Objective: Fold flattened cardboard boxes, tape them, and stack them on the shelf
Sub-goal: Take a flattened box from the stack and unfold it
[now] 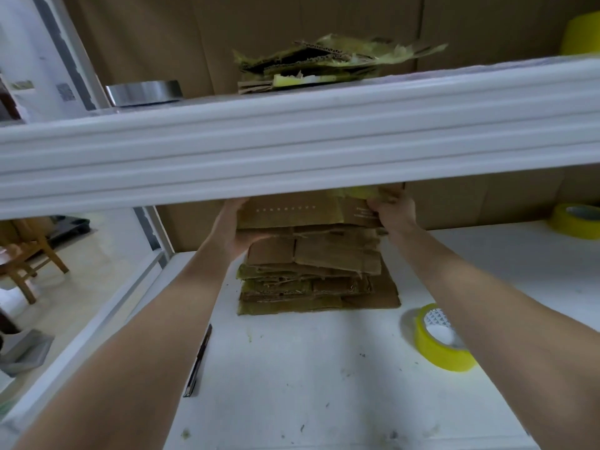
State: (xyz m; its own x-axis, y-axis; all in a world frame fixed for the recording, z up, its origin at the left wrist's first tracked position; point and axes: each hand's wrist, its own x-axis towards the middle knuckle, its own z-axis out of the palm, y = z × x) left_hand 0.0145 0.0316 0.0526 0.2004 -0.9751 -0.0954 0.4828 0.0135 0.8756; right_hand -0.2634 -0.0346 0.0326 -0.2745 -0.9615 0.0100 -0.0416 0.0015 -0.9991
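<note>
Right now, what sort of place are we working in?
Likely a packing or storage room: white metal shelving, a stack of flattened cardboard boxes on its lower shelf, plus yellow tape rolls and a utility knife.

Frayed matt cardboard stack – glossy yellow tape roll

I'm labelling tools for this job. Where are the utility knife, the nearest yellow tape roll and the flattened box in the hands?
utility knife (199,360): head view, mid handle.
nearest yellow tape roll (430,350): head view, outer yellow wall.
flattened box (289,213): head view, front face.
</note>
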